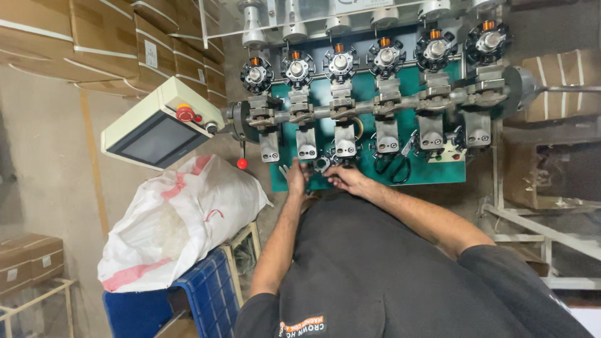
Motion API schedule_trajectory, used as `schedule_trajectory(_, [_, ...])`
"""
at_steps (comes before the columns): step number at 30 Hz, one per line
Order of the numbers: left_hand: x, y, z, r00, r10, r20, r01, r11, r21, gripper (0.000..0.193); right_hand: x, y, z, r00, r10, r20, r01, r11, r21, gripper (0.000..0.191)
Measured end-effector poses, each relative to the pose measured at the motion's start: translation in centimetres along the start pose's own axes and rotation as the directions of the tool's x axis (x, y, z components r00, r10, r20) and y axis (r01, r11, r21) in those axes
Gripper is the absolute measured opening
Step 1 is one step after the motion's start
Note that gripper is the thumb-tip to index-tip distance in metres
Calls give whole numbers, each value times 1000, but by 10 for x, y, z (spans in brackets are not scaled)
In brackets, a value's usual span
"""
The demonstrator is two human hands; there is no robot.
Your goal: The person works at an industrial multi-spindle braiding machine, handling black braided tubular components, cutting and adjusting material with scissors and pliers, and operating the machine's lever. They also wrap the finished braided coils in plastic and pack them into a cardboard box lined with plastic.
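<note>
Hands, left [296, 177] and right [344, 179], pinch a small dark toothed stator core [322, 164] between them at the green table [432, 173] front edge; it looks rigid, metal-heavy, best gripped by its outer rim.

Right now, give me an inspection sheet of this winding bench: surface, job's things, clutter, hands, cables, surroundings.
Surface: green machine plate, bare along its lower edge.
Job's things: small dark round part held between both hands; six round cores with copper windings in a row above, e.g..
Clutter: black-handled scissors on the plate.
Hands: left hand and right hand both on the part.
Cables: nothing seen.
Surroundings: control panel with red button, white sack, blue crate, stacked cartons.
</note>
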State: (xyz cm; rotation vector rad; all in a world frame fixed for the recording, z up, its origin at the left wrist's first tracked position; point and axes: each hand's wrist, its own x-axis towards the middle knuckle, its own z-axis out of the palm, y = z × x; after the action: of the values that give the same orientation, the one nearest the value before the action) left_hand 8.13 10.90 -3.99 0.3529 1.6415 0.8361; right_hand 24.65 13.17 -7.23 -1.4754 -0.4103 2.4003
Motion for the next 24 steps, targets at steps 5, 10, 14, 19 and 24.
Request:
schedule_trajectory(5, [10,24,1,847,253,467,155,724,-672,77,11,0,41,989,-64,134,8,924,382,4])
schedule_trajectory(10, [6,54,-1,755,224,617,198,819,-539,67,-4,8,61,998,10,63,-41,853,520,6])
schedule_trajectory(14, [11,51,-8,754,215,620,203,823,-531,70,-15,8,64,994,-78,75,34,885,464,14])
schedule_trajectory(19, [34,19,3,888,113,447,-53,988,-143,56,-47,35,9,994,-36,100,40,998,-45,27])
schedule_trajectory(24, [22,-13,33,728,516,451,-569,88,818,53,-69,50,-71,988,-100,-121,65,963,-261,26])
